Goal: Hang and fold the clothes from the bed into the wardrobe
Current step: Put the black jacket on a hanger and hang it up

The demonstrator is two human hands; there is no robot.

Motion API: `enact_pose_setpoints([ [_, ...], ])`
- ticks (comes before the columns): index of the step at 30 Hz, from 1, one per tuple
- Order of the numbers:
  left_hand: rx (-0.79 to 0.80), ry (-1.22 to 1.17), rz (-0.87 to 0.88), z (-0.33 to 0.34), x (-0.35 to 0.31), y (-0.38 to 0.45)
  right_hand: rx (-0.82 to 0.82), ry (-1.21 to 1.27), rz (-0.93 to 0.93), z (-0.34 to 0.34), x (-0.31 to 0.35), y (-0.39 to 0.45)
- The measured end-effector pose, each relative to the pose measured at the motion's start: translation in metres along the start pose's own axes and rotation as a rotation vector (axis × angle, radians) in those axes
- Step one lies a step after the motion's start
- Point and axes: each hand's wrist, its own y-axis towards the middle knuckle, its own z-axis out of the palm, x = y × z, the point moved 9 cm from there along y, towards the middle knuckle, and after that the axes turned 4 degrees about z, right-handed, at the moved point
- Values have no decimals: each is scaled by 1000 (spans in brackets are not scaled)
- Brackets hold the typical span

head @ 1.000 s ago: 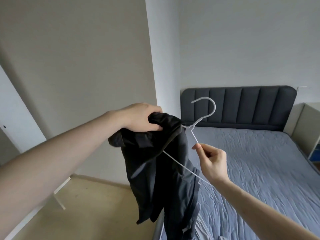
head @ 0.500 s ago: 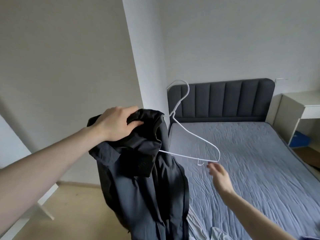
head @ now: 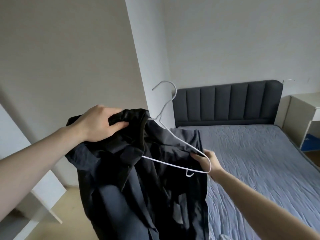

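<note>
A dark grey shirt (head: 135, 184) hangs in the air in front of me, over the bed's left edge. My left hand (head: 100, 125) grips the bunched collar at the top. A white wire hanger (head: 173, 134) is partly inside the shirt, its hook pointing up and left above the collar. My right hand (head: 207, 161) pinches the shirt's right shoulder fabric at the hanger's right end. The hanger's left arm is hidden under the cloth.
The bed (head: 251, 161) with a wrinkled blue-grey sheet and a dark padded headboard (head: 226, 103) fills the right. A white bedside unit (head: 301, 118) stands at the far right. A white panel (head: 45, 203) leans at lower left over the light wood floor.
My right hand, free and open half a second ago, has risen and taken hold of the shirt's right shoulder at the hanger's end. The shirt now spreads further over the hanger.
</note>
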Motion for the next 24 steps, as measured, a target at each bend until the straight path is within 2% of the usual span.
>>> enact_pose_setpoints([
  [4, 44, 120, -49, 4, 25, -22, 14, -54, -49, -23, 70, 18],
  [10, 125, 299, -214, 25, 63, -33, -82, -106, -342, -22, 202, -11],
  [13, 68, 269, -313, 31, 70, -33, -51, -104, -477, -4, 243, -51],
  [17, -69, 34, -491, 31, 80, -27, 149, -295, -599, 48, 240, -112],
  [20, -160, -72, -487, 27, 73, -16, 349, -472, -635, 100, 200, -145],
  [24, -250, -188, -453, 27, 45, -2, 374, -605, -531, 125, 158, -124],
])
